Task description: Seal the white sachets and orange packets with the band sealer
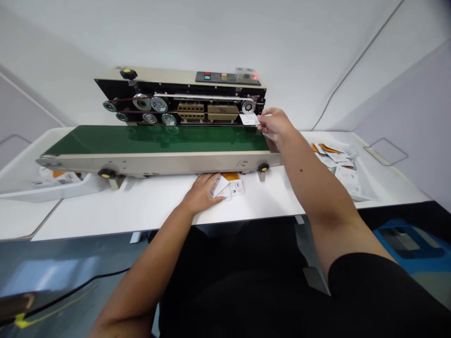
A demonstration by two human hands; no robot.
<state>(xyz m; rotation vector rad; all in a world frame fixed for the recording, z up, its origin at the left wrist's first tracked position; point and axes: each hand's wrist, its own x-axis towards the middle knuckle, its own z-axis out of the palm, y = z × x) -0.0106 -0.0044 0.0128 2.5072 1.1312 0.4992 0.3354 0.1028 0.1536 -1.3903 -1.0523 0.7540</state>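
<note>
White sachet [249,119], where is it?

Right end of the band sealer [169,87], just below the end pulley [248,106], above the far edge of the green conveyor belt [155,140]

Who has it?

Right hand [275,126]. Pinching the sachet's right edge, fingers closed up on it

Left hand?

Open, palm down, on a small stack of sachets [234,188]. Stack sits on the table [141,211], just in front of the conveyor frame [158,163]. Orange strip shows under the stack

Anything else near the hands?

White tray [368,197] to the right of the right forearm, holding a loose pile of sachets [338,162], some with orange strips. Second white tray [52,193] under the left end of the conveyor, more sachets [56,178] in it

Sealer state?

Control panel [227,77] on top, red and green buttons, small red light lit. Can't tell if the belt is moving

Floor?

Black cable [81,284] on the left, blue crate [408,246] on the right
</note>
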